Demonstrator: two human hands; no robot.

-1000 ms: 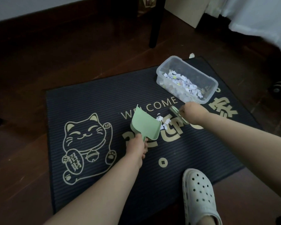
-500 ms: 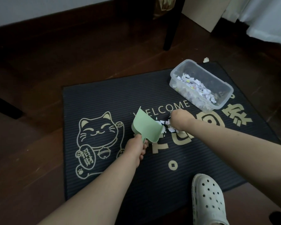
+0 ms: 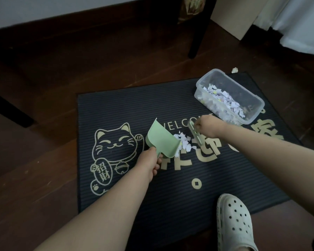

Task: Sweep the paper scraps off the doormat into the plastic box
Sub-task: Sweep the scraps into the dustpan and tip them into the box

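Paper scraps (image 3: 184, 143) lie heaped at centre frame on the doormat (image 3: 134, 105) between the green dustpan (image 3: 161, 140) my left hand (image 3: 150, 163) grips and the small brush (image 3: 196, 136) my right hand (image 3: 208, 128) clutches, the plastic box (image 3: 197, 93) at upper right.

The dark wooden floor (image 3: 116, 66) carries the doormat (image 3: 134, 105); one stray paper scrap (image 3: 234, 70) lies just beyond the doormat's far right corner, and a black furniture leg (image 3: 196, 40) stands farther beyond it

Pale green dustpan (image 3: 161, 143); dark ribbed doormat (image 3: 134, 105), gold cat print; white scraps (image 3: 184, 142).
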